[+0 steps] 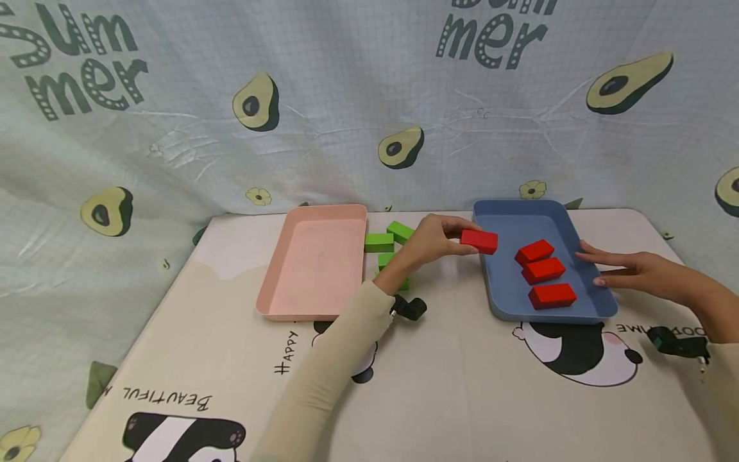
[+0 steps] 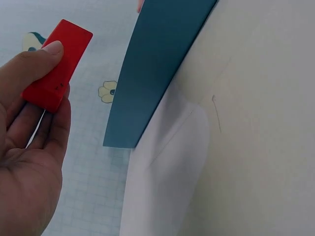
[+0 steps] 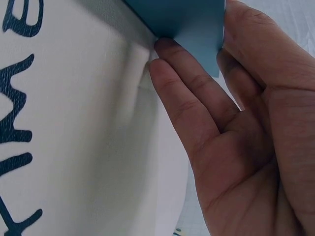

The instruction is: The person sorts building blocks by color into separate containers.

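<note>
My left hand (image 1: 435, 240) pinches a red rectangular block (image 1: 479, 242) between thumb and fingers, above the left rim of the blue tray (image 1: 522, 307). In the left wrist view the thumb lies across the face of the red block (image 2: 66, 46), with fingers behind it. Three more red blocks (image 1: 552, 296) lie inside the tray. On the tray's right side, my right hand (image 1: 641, 273) rests with fingers extended. Close up in the right wrist view, two straight fingers (image 3: 184, 98) reach the outside of the blue wall (image 3: 182, 24), while the thumb extends past its rim.
A pink tray (image 1: 268, 308) with nothing in it stands to the left. Several green blocks (image 1: 378, 242) lie between the trays, partly hidden behind my left arm. A printed cloth covers the table (image 1: 439, 385), and a patterned curtain (image 1: 329, 154) hangs behind it.
</note>
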A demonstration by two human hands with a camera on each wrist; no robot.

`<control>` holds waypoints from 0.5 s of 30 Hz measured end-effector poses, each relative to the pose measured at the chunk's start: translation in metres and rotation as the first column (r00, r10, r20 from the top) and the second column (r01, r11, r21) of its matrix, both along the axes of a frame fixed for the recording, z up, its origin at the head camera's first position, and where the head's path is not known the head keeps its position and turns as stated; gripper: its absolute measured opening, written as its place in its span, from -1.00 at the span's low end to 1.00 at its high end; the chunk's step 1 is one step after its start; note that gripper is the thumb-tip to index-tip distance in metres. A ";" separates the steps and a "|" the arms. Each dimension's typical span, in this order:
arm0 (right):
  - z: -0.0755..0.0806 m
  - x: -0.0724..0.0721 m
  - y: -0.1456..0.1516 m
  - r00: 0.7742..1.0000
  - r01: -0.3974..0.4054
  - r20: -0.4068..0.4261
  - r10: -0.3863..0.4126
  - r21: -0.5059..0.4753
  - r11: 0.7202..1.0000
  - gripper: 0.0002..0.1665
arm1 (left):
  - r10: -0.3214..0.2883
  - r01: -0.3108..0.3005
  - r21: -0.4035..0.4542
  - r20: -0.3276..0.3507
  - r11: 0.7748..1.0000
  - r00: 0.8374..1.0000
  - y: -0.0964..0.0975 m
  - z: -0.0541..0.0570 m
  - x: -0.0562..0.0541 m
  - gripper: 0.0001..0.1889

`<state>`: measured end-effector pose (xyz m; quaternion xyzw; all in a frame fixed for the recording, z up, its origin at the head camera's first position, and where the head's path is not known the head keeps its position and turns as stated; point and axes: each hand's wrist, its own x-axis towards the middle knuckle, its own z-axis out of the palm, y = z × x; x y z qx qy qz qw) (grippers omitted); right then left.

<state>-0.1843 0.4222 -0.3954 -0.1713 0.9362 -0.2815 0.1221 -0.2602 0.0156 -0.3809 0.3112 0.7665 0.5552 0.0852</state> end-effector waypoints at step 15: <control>0.003 -0.001 -0.003 0.997 0.028 0.078 -0.026 -0.020 0.999 -0.26 | 0.014 -0.015 -0.044 -0.032 0.999 0.999 0.006 0.003 0.001 -0.61</control>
